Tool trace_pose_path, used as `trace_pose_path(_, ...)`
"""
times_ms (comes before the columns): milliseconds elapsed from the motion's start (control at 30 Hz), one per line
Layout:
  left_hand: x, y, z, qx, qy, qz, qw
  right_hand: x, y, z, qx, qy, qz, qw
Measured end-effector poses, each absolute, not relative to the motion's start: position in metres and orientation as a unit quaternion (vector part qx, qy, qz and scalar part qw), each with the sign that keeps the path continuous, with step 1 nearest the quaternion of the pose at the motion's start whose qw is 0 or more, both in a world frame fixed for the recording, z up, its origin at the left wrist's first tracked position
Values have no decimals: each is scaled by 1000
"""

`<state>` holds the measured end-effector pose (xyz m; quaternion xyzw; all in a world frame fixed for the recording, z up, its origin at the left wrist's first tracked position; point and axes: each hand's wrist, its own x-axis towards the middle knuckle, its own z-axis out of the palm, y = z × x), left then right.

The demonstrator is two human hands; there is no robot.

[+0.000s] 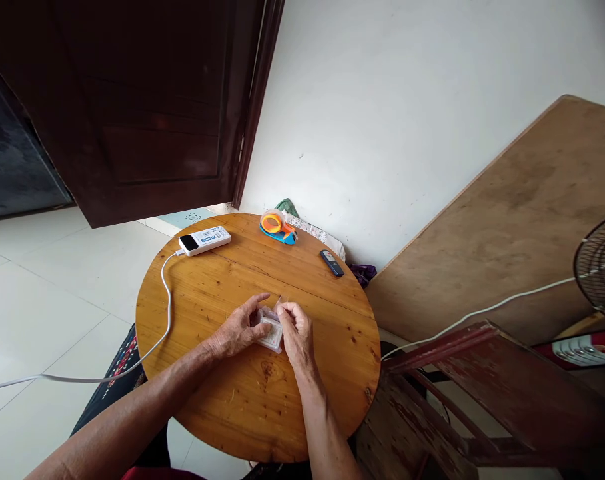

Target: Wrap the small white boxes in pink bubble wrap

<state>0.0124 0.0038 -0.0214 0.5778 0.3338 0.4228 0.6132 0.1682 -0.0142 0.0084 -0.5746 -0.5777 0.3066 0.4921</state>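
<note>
Both my hands rest near the middle of a round wooden table (222, 413). My left hand (242, 327) curls around a small clear plastic packet (271, 333) and holds it against the tabletop. My right hand (295, 330) pinches at the packet's upper right corner with thumb and forefinger, where a thin clear flap sticks up. What the packet contains I cannot make out.
At the table's far edge lie a white power bank (204, 240) with a white cable (165, 300), an orange and blue tape dispenser (277, 227) and a small dark phone (331, 263). A worn wooden chair (482, 393), a leaning board (522, 220) and a fan (602, 267) stand at the right.
</note>
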Motion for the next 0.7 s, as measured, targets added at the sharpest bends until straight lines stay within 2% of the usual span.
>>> trace_pose_path(167,10,5,-18,607,359,407,581,169,-17,12,-566,-597,296,485)
trace_pose_path(367,8,2,-11,677,439,346,479,171,-16,6,-589,-631,235,446)
trace_pose_path(533,11,1,-12,691,467,362,416,170,-14,-2,-616,-644,166,421)
trace_pose_path(700,8,0,-10,731,425,390,365,171,-11,-5,-616,-643,160,426)
